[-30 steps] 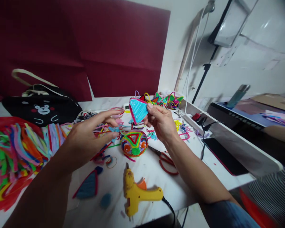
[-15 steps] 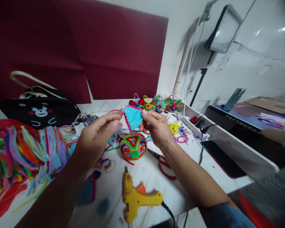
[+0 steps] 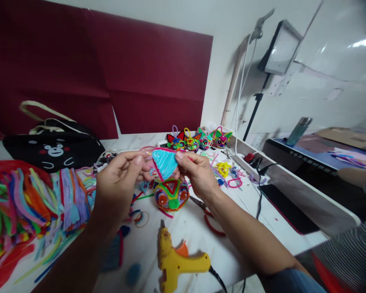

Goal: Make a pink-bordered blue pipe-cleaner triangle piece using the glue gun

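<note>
My right hand (image 3: 199, 173) pinches the right corner of a light-blue triangle (image 3: 165, 163) of pipe cleaners, edged in dark pink. At its left side, my left hand (image 3: 117, 177) has thumb and fingers closed on a pink pipe cleaner (image 3: 148, 148) that loops out from the edging. Just below sits a round, multicoloured pipe-cleaner animal head (image 3: 173, 204) with orange eyes and a green nose. Scissors with red handles (image 3: 212, 224) lie partly under my right forearm. A yellow glue gun (image 3: 178, 262) rests nearer me.
Several finished animal heads (image 3: 221, 140) stand at the back. Bundled pipe cleaners (image 3: 24, 199) and a black bag (image 3: 55, 150) fill the left. A phone (image 3: 288, 209) and power strip (image 3: 254, 169) lie right. Another person's forearm (image 3: 354, 179) shows at far right.
The blue triangle has shifted a little left and down. My left fingers have closed in at its left side, on the pink pipe cleaner. The camera view has tipped slightly.
</note>
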Demonstrator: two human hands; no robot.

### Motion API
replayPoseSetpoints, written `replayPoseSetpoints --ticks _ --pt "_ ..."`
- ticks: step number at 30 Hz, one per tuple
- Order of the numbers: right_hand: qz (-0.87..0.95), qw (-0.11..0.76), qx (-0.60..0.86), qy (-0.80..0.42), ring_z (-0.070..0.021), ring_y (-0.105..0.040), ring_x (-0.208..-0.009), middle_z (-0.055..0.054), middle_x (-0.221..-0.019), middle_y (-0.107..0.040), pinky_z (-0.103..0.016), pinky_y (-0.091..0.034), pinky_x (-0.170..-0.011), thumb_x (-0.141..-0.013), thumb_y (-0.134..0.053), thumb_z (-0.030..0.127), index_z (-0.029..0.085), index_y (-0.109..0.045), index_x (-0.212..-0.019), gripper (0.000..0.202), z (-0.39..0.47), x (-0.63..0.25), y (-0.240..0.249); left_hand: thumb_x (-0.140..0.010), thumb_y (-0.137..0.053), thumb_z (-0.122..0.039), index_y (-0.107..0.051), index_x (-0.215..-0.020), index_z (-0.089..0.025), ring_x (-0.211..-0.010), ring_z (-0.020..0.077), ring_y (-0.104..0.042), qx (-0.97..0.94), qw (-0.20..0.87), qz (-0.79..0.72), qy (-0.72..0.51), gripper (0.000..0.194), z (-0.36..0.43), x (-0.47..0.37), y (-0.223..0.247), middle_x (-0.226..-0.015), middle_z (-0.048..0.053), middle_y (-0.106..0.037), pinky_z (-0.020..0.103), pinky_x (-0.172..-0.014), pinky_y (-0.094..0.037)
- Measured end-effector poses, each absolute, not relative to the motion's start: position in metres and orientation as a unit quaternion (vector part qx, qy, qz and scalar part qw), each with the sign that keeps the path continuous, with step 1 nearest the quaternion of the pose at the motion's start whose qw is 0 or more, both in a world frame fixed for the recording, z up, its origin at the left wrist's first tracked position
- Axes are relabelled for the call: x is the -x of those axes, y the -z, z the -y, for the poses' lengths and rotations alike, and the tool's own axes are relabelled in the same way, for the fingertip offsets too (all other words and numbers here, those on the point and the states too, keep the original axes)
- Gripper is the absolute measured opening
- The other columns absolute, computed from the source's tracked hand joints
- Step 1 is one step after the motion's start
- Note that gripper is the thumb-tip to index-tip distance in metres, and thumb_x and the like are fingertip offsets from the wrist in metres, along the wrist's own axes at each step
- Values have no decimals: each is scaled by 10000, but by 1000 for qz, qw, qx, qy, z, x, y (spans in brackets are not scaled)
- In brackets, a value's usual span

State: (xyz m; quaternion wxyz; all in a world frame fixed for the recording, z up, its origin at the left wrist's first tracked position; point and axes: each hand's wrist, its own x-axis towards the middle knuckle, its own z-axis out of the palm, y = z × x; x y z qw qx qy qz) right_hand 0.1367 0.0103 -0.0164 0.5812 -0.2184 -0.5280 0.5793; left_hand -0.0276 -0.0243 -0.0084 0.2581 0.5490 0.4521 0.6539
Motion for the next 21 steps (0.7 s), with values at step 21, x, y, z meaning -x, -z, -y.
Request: replayPoseSetpoints --ticks 21 --pt "533 582 240 -565 -87 -532 -460 14 -532 -616 -201 -378 -444 -769 -697 487 178 -665 -618 346 -4 -130 23 -711 -691 -319 -656 -589 -238 -495 160 -583 -586 301 -511 -552 151 40 11 3 -539 -20 -646 264 -489 -491"
